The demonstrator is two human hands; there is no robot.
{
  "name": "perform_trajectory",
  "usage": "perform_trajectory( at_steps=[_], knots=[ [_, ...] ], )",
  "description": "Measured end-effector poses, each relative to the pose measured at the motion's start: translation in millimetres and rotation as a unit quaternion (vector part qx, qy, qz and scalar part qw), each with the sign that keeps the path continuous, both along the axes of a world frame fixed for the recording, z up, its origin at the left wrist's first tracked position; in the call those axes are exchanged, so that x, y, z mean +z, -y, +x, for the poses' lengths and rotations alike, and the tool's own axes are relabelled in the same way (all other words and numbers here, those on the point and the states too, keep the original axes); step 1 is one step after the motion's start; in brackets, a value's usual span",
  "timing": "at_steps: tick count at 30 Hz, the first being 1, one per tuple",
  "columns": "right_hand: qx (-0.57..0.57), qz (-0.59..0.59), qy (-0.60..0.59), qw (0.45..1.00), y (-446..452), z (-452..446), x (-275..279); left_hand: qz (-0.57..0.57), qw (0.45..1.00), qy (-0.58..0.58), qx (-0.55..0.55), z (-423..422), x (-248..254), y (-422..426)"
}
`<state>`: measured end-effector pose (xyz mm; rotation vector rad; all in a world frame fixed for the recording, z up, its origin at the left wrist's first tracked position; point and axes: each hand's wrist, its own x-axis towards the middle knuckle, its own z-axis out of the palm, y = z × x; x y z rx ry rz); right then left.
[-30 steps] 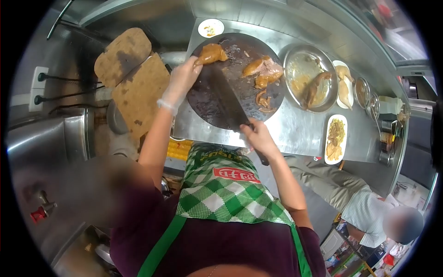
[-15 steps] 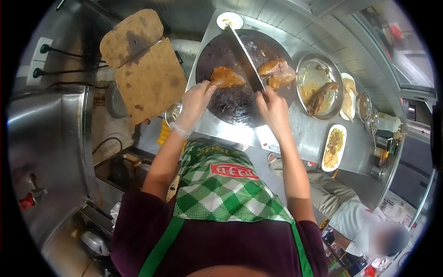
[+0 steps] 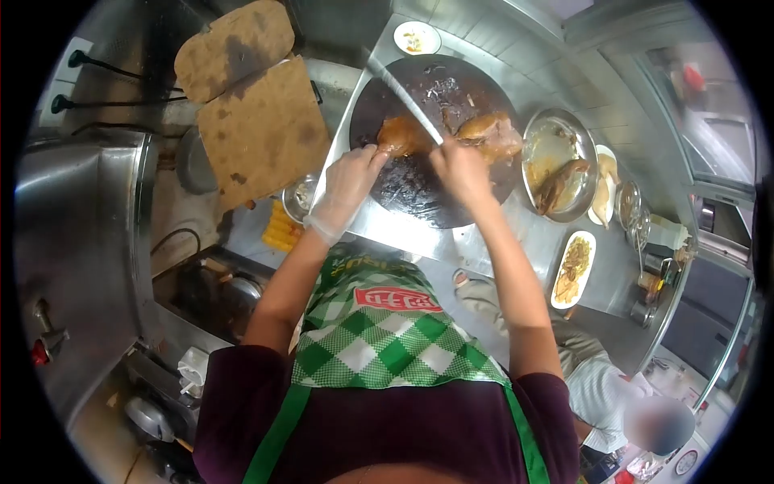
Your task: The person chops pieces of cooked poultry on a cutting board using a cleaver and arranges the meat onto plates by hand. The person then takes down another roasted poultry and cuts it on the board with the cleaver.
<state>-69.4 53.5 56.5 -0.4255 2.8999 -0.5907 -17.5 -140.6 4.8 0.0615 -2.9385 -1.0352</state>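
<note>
My left hand (image 3: pixel 353 179), in a clear glove, grips the narrow end of a brown piece of cooked poultry (image 3: pixel 403 137) on the round dark chopping board (image 3: pixel 427 202). My right hand (image 3: pixel 461 168) is closed round the handle of a cleaver (image 3: pixel 409 101). The blade stands nearly edge-on, slanting up and left over the poultry piece, and looks slightly blurred. A second, larger piece of poultry (image 3: pixel 493 135) lies on the right of the board, just beyond my right hand.
Right of the board are a steel tray (image 3: pixel 530 184) with a piece of poultry, a white oval dish (image 3: pixel 586 278) of food and another white dish (image 3: pixel 601 211). A small plate (image 3: pixel 418 38) sits behind the board. Cardboard (image 3: pixel 262 133) is at left. A person (image 3: pixel 601 395) is at lower right.
The cleaver has swung from lying low across the board to slanting up over the poultry. My left hand has brought its piece nearer my body. The view has shifted.
</note>
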Motion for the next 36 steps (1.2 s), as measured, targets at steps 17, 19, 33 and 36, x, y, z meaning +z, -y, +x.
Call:
perform_trajectory(
  at_steps=[17, 19, 33, 36],
  knots=[
    [-0.018, -0.061, -0.011, 0.998, 13.0, 3.6, 22.8, -0.022, 1.000, 0.008, 0.016, 0.6, 0.6, -3.3],
    [0.000, 0.016, 0.024, 1.000, 10.3, -2.0, -4.3, -0.016, 0.999, -0.034, 0.011, 7.2, -6.6, -4.8],
    [-0.013, 0.009, 0.067, 0.998, 15.0, -11.1, -2.3, -0.018, 0.999, 0.029, -0.016, 4.3, -4.5, -1.7],
    [-0.006, -0.004, 0.062, 0.998, 15.7, -11.0, -2.3, -0.017, 0.999, 0.034, -0.017, -2.1, -6.5, 1.4]
  ],
)
